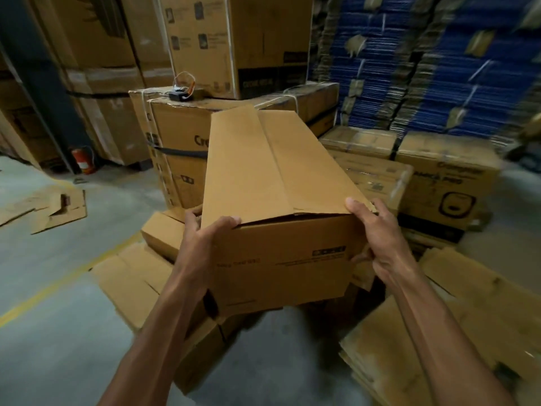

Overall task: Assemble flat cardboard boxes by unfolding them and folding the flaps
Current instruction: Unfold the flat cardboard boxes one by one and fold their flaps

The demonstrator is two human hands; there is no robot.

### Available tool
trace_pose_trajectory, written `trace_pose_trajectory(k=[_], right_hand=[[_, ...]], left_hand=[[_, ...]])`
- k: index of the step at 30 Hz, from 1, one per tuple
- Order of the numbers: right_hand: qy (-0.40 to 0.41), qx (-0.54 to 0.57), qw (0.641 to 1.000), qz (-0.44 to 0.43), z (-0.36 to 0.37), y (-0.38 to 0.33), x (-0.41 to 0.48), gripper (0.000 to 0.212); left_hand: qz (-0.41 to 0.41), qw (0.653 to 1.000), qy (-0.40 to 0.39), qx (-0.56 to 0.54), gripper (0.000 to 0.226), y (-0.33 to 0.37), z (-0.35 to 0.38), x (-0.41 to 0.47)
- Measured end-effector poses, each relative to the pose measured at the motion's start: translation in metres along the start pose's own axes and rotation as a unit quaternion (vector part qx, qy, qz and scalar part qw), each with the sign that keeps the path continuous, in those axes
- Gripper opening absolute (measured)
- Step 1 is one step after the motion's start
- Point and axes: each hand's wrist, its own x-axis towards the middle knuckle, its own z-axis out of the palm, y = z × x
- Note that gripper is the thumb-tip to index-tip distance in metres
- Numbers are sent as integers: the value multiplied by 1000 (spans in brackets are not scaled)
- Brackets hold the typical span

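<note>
**A:** You've got this box opened out of the flat and squared up, by the look of it. How much would you say is left?

**B:** Not much on the side you can see. Your two long flaps are folded down and meet along a seam down the middle, though the near edge gapes a little above the printed end panel. The underside is hidden, so I can't tell whether you've folded those flaps. No tape shows on the seam.

**A:** And your grip?

**B:** Your left hand is curled round the near left corner, fingers over the top edge. Your right hand has its thumb pressed on the right flap's near corner, with the other fingers wrapped round the side. Both of your hands are holding the box in the air, off the floor, above the flat boxes you have yet to do.

**A:** Which way is it pointing?

**B:** Its long axis runs straight away from you, the printed short end facing you and the far end towards the strapped cartons. The flapped face is up and tipped towards you.
</note>
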Motion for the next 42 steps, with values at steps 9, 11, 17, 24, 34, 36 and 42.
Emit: trace_pose_trajectory(k=[9, 11, 17, 24, 34, 36, 42], right_hand=[[113, 35, 993, -21, -44, 1, -10, 29], [130, 37, 991, -21, -50, -1, -5, 27], [187, 27, 982, -12, -56, -4, 44, 32], [233, 13, 972, 9, -59, 6, 148, 32], [269, -10, 963, 35, -64, 4, 280, 40], [279, -26, 959, 39, -62, 6, 297, 41], [318, -46, 946, 52, -48, 2, 339, 39]], left_hand=[[-9, 990, -137, 10, 76, 10, 43, 26], [-6, 988, -151, 26, 83, 11, 56, 42], [-1, 981, -185, 58, 86, 13, 99, 117], [-4, 972, -226, 64, 62, -3, 160, 230], [-50, 963, -253, 73, 59, -23, 240, 370], [-58, 962, -259, 67, 69, -31, 247, 388], [-70, 953, -293, 44, 81, -46, 265, 443]])
